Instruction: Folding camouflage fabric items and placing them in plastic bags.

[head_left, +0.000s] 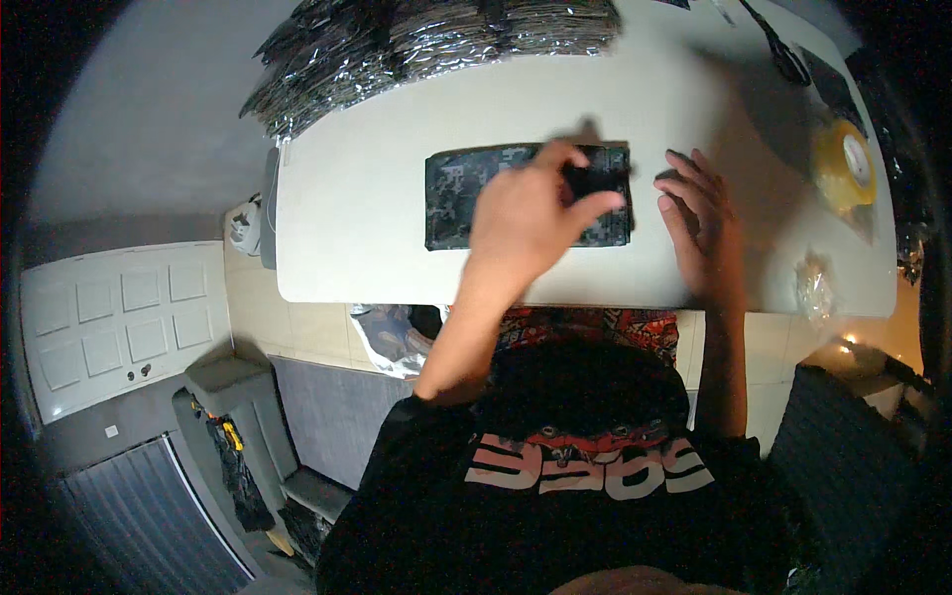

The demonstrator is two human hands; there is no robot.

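A flat rectangular piece with a dark pixelated camouflage pattern (451,203) lies on the white table, its long side running left to right. Its exact kind cannot be made out. My left hand (521,213) is over its middle and right part, thumb and index finger spread apart, hiding some of the pattern. Whether the palm touches the piece is unclear. Just past the right end, my right hand (699,223) hovers in shadow near the tabletop, fingers apart and holding nothing.
Piles of shiny dark plastic-wrapped packets (446,40) line the table's far left edge. Black-handled scissors (788,64) lie at the far right. A roll of yellowish clear tape (843,169) and crumpled clear plastic (816,288) sit along the right side of the white table (357,218).
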